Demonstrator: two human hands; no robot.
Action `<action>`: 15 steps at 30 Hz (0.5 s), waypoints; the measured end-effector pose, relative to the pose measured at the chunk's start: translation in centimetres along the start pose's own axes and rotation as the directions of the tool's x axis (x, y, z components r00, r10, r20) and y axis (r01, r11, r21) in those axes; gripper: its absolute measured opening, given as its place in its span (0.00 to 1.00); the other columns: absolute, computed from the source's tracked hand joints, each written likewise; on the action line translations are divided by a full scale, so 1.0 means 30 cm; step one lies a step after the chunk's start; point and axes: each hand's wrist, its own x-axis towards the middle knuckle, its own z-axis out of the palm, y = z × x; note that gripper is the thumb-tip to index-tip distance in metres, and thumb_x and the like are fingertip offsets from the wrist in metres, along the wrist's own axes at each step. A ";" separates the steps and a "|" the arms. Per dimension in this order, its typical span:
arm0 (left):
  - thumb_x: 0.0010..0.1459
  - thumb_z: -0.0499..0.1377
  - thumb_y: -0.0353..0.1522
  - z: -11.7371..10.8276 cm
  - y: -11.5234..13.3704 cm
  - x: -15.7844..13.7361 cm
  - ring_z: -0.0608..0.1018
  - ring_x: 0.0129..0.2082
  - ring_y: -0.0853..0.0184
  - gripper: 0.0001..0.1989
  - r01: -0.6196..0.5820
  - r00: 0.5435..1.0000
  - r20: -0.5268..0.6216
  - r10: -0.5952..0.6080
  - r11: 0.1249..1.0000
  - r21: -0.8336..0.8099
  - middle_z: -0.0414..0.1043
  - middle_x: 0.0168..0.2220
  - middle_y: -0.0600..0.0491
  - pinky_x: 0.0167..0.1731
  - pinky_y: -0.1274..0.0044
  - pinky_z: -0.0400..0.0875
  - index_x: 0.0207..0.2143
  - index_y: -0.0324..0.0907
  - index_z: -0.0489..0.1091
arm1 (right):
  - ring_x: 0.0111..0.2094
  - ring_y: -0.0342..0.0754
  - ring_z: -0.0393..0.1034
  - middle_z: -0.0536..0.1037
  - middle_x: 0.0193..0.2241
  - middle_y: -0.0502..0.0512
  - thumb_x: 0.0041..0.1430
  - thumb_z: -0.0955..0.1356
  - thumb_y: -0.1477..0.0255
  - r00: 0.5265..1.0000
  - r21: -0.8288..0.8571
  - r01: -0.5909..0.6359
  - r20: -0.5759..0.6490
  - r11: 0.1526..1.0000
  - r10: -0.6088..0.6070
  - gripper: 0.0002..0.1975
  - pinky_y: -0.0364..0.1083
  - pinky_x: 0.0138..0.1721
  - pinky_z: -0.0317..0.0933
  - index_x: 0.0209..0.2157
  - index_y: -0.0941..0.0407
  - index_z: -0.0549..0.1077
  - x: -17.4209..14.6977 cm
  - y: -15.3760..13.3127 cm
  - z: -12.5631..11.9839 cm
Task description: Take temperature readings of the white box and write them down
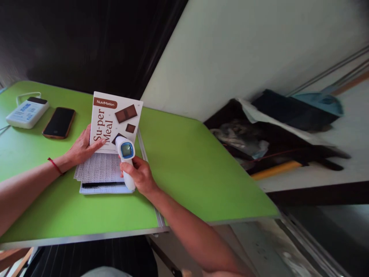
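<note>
A white box (100,104) printed "NutriMotion Su-per Meal" with chocolate pieces is held up by my left hand (83,146), thumb across its front and fingers behind its left side. My right hand (141,175) is wrapped round the handle of a white infrared thermometer (129,181) with a blue-framed screen. The thermometer's head overlaps the box's lower right corner in view; whether they touch I cannot tell. Below the box lie sheets of paper (99,167) covered in writing. A black pen (102,184) rests across them, its right end hidden behind the thermometer.
A phone (59,122) and a white device (27,112) with a cable lie on the left of the green table (184,161). A seam runs across the tabletop. Right of the table are dark bags (291,107) and a blue dustpan (323,103) by the wall.
</note>
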 end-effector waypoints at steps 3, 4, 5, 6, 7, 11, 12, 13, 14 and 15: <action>0.61 0.56 0.49 0.000 -0.001 0.001 0.70 0.56 0.47 0.26 -0.002 1.000 0.005 0.002 1.000 -0.002 0.68 0.53 0.41 0.57 0.52 0.65 0.53 0.41 0.65 | 0.22 0.42 0.60 0.69 0.21 0.48 0.47 0.72 0.57 0.999 0.009 0.036 -0.011 0.999 -0.036 0.16 0.44 0.25 0.57 0.26 0.55 0.71 0.003 0.002 0.005; 0.61 0.56 0.49 0.000 -0.001 0.001 0.70 0.56 0.47 0.26 -0.002 1.000 0.005 0.002 1.000 -0.001 0.69 0.53 0.41 0.57 0.52 0.64 0.53 0.41 0.65 | 0.23 0.41 0.60 0.69 0.21 0.48 0.47 0.72 0.57 0.999 0.017 0.045 -0.017 0.999 -0.045 0.16 0.44 0.25 0.56 0.26 0.55 0.70 0.004 0.004 0.008; 0.61 0.56 0.50 0.000 -0.001 0.001 0.70 0.57 0.47 0.25 0.000 1.000 0.007 0.000 1.000 -0.002 0.69 0.52 0.42 0.57 0.52 0.64 0.52 0.42 0.65 | 0.23 0.42 0.60 0.68 0.21 0.47 0.47 0.72 0.57 0.998 0.022 0.055 -0.027 0.998 -0.054 0.16 0.44 0.26 0.56 0.25 0.55 0.70 0.004 0.005 0.011; 0.61 0.56 0.50 0.000 0.000 0.002 0.69 0.57 0.47 0.25 0.003 1.000 0.011 -0.003 1.000 -0.005 0.69 0.52 0.42 0.57 0.52 0.64 0.52 0.42 0.65 | 0.24 0.42 0.60 0.68 0.22 0.47 0.47 0.71 0.56 0.997 0.020 0.064 -0.037 0.998 -0.063 0.17 0.44 0.26 0.56 0.25 0.55 0.69 0.004 0.006 0.014; 0.61 0.55 0.50 0.000 0.000 0.002 0.69 0.57 0.47 0.25 0.005 1.000 0.014 -0.005 1.000 -0.008 0.69 0.52 0.42 0.57 0.52 0.64 0.52 0.42 0.65 | 0.25 0.42 0.59 0.67 0.22 0.47 0.47 0.71 0.56 0.996 0.015 0.072 -0.045 0.997 -0.071 0.17 0.44 0.26 0.56 0.25 0.55 0.69 0.003 0.005 0.017; 0.60 0.56 0.50 -0.001 0.000 0.003 0.69 0.57 0.46 0.26 -0.014 1.000 0.019 0.014 1.000 -0.007 0.67 0.54 0.40 0.57 0.51 0.64 0.52 0.42 0.64 | 0.25 0.43 0.60 0.68 0.22 0.48 0.48 0.70 0.52 0.997 -0.023 0.075 -0.003 0.997 -0.075 0.19 0.44 0.27 0.58 0.27 0.55 0.69 -0.001 -0.003 0.024; 0.60 0.56 0.51 -0.001 0.000 0.004 0.69 0.57 0.46 0.27 -0.023 1.000 0.017 0.023 1.000 -0.003 0.66 0.55 0.40 0.57 0.51 0.63 0.52 0.42 0.64 | 0.25 0.43 0.60 0.69 0.23 0.48 0.48 0.71 0.52 0.997 -0.039 0.080 0.011 0.996 -0.080 0.20 0.44 0.27 0.58 0.27 0.54 0.70 -0.001 -0.004 0.024; 0.60 0.56 0.51 -0.001 -0.001 0.004 0.69 0.57 0.46 0.27 -0.033 0.999 0.016 0.033 0.999 0.001 0.66 0.55 0.40 0.57 0.51 0.63 0.52 0.42 0.64 | 0.25 0.43 0.61 0.69 0.23 0.48 0.47 0.71 0.51 0.996 -0.056 0.088 0.020 0.995 -0.087 0.20 0.44 0.27 0.59 0.27 0.54 0.70 0.000 -0.003 0.023; 0.60 0.56 0.51 -0.001 -0.001 0.005 0.69 0.57 0.46 0.27 -0.042 0.999 0.016 0.042 0.999 0.004 0.66 0.55 0.40 0.57 0.51 0.63 0.52 0.42 0.64 | 0.26 0.43 0.61 0.70 0.23 0.48 0.47 0.72 0.51 0.995 -0.070 0.094 0.025 0.993 -0.092 0.20 0.44 0.28 0.59 0.27 0.54 0.70 0.001 -0.001 0.022; 0.60 0.56 0.51 -0.001 -0.001 0.006 0.69 0.57 0.46 0.26 -0.048 0.999 0.017 0.048 0.999 0.007 0.66 0.55 0.40 0.57 0.51 0.63 0.52 0.42 0.64 | 0.26 0.43 0.61 0.70 0.23 0.48 0.46 0.72 0.51 0.995 -0.078 0.095 0.027 0.992 -0.093 0.20 0.44 0.28 0.59 0.26 0.55 0.70 0.003 0.002 0.020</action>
